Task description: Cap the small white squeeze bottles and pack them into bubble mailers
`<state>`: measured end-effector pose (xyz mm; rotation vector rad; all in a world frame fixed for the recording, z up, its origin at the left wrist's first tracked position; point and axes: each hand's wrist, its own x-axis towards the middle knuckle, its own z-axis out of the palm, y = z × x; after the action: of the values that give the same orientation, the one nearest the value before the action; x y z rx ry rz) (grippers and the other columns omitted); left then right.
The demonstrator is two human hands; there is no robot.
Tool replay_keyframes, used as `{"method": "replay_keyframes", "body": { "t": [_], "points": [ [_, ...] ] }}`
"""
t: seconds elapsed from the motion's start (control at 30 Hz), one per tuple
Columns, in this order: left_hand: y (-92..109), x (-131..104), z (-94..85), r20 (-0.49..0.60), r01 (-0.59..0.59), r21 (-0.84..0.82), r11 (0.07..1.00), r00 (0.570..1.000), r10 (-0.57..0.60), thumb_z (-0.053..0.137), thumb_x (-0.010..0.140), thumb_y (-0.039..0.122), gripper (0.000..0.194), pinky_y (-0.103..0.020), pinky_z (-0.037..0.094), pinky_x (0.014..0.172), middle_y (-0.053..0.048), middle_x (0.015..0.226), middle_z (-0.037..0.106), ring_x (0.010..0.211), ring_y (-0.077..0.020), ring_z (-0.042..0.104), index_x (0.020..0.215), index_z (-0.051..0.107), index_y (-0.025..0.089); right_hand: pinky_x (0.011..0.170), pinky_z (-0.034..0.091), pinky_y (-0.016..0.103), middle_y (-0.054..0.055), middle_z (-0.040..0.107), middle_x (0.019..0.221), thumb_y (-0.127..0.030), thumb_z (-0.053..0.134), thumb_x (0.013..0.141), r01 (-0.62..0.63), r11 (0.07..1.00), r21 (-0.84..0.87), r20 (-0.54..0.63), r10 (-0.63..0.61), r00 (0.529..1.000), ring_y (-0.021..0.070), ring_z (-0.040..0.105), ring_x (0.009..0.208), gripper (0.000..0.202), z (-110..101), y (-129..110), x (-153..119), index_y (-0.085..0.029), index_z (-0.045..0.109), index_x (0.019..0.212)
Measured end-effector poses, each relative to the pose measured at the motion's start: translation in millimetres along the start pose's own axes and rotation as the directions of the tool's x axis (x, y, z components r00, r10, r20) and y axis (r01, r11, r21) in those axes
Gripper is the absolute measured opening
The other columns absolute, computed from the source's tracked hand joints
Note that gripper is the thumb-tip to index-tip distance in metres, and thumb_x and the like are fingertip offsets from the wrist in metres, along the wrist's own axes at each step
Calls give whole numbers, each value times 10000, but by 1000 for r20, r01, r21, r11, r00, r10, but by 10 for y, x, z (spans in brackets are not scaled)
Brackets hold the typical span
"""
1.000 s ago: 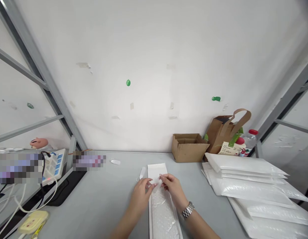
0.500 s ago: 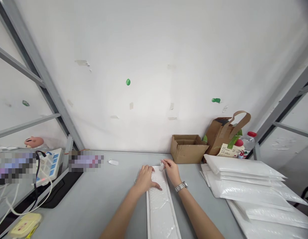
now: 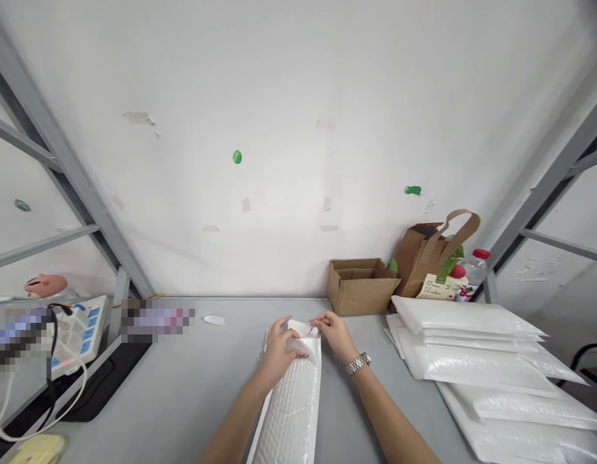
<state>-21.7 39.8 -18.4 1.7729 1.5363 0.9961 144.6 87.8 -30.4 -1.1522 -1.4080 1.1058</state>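
Observation:
A long white bubble mailer (image 3: 294, 407) lies on the grey table (image 3: 177, 386), running from the near edge up to my hands. My left hand (image 3: 279, 351) grips its far left end, thumb on the front and fingers curled at the top, and the mouth there looks parted. At the far right corner my right hand (image 3: 335, 336), with a metal watch (image 3: 359, 364) on its wrist, is closed in a pinch. A small whitish, see-through bit shows at its fingertips; what it is cannot be made out. A small white tag (image 3: 214, 319) lies to the left.
Stacked white bubble mailers (image 3: 476, 361) stand on the right. Behind them are a brown paper bag (image 3: 416, 261), a red-capped bottle (image 3: 478, 267) and an open cardboard box (image 3: 363, 293). A power strip (image 3: 83, 335) with cables and a black mat (image 3: 102, 383) lie on the left.
The mailer has swung at its near end to the left, and its far end has been bent up and parted. My right hand has come down slightly and stays pinched. The view has shifted.

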Motion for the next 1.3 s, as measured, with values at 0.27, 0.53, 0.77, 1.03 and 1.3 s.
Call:
{"method": "replay_keyframes", "body": {
  "t": [0.27, 0.53, 0.77, 1.03, 1.3],
  "points": [
    [-56, 38, 47, 47, 106, -208, 972, 994, -99, 753, 507, 220, 261, -306, 418, 838, -49, 1155, 547, 1024, -224, 527, 703, 582, 192, 559, 413, 246, -4, 608, 556, -379, 679, 609, -11, 999, -49, 164, 19, 986, 140, 552, 554, 237, -89, -126, -54, -165, 581, 575],
    [-63, 51, -2, 28, 122, -297, 947, 992, -119, 706, 566, 307, 293, -275, 439, 734, 13, 818, 605, 829, -184, 566, 793, 562, 189, 554, 410, 251, 2, 614, 567, -520, 632, 637, -6, 999, -33, 140, 11, 990, 148, 557, 567, 367, -10, -74, -47, -156, 593, 672],
    [-86, 59, -5, -26, 125, -273, 954, 990, -137, 730, 529, 343, 362, -299, 451, 719, -20, 879, 634, 837, -206, 591, 816, 580, 183, 677, 404, 279, 13, 592, 585, -491, 578, 711, 86, 987, -136, 227, -53, 972, 179, 536, 702, 366, -20, -145, -96, -170, 642, 547],
    [-55, 87, -152, -105, 127, -65, 990, 985, -133, 572, 704, 303, 298, -291, 457, 740, -54, 1006, 624, 842, -176, 611, 981, 538, 198, 556, 386, 229, -20, 538, 552, -422, 676, 628, 131, 965, -226, 323, -53, 945, 139, 479, 586, 265, -84, -114, -102, -182, 622, 531],
    [-222, -39, -544, -186, 259, 359, 897, 961, -203, 615, 603, 426, 256, -417, 396, 744, -90, 691, 583, 818, -316, 550, 563, 529, 189, 645, 391, 276, 12, 572, 649, -424, 695, 612, 184, 934, -305, 147, -145, 978, 179, 491, 679, 232, -163, -133, -68, -196, 657, 602]
  ]
}}
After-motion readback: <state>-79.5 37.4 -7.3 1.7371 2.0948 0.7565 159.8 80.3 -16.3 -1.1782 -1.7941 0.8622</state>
